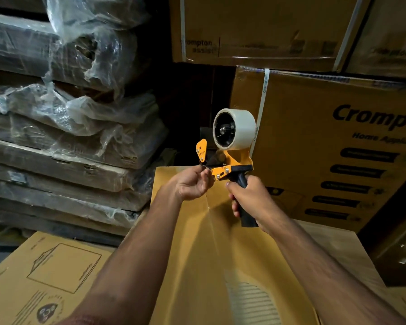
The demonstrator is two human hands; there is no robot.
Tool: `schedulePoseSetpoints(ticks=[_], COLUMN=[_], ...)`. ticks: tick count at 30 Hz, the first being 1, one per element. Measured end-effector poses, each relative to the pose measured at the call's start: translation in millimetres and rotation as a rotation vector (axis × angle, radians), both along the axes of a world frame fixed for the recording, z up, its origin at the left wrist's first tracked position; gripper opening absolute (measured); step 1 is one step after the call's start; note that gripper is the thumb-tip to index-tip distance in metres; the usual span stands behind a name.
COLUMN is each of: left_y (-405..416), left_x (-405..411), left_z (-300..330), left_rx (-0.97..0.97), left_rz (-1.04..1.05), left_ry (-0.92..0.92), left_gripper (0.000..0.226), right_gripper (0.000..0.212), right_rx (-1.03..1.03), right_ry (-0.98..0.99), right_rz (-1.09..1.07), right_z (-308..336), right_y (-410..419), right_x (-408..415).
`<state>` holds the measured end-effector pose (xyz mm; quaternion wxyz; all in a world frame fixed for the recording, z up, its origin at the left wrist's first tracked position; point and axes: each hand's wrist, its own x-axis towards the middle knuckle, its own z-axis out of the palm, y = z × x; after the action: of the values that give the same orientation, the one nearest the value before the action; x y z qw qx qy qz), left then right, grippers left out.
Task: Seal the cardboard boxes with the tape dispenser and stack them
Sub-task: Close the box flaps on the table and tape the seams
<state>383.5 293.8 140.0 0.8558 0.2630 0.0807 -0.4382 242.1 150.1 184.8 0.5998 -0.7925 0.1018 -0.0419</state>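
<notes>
Up near the centre of the view, the right hand (249, 195) is wrapped round the black grip of the tape dispenser (230, 160), fingers curled tight about it, holding the tool upright. The roll of clear tape (238, 129) sits at the dispenser's top, at about twelve o'clock from that hand. At nine o'clock from the grip, the left hand (192, 184) has its fingertips pinched together at the dispenser's front end, just below the small orange flap; whether they hold the tape's loose end cannot be made out.

Below both forearms, toward six o'clock, lies a plain cardboard box (197, 254), its top flaps closed with the seam running away from the viewer. At seven o'clock another box (45, 277) with printed line drawings lies beside it. At three o'clock stands a large printed carton (326, 137) with a white strap, more cartons (256, 26) stacked above it. At ten o'clock, flat packs wrapped in plastic film (56, 102) are piled high.
</notes>
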Motion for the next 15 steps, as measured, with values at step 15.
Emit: schedulePoseSetpoints(ticks=[15], left_y=[6], left_x=[-18], left_z=[-7], left_rx=[-0.040], left_rz=[-0.033], left_ry=[-0.305], left_gripper=[0.046], right_gripper=[0.037], right_rx=[0.196], right_ry=[0.027], right_rz=[-0.077], right_z=[-16], right_y=[1], right_x=[8])
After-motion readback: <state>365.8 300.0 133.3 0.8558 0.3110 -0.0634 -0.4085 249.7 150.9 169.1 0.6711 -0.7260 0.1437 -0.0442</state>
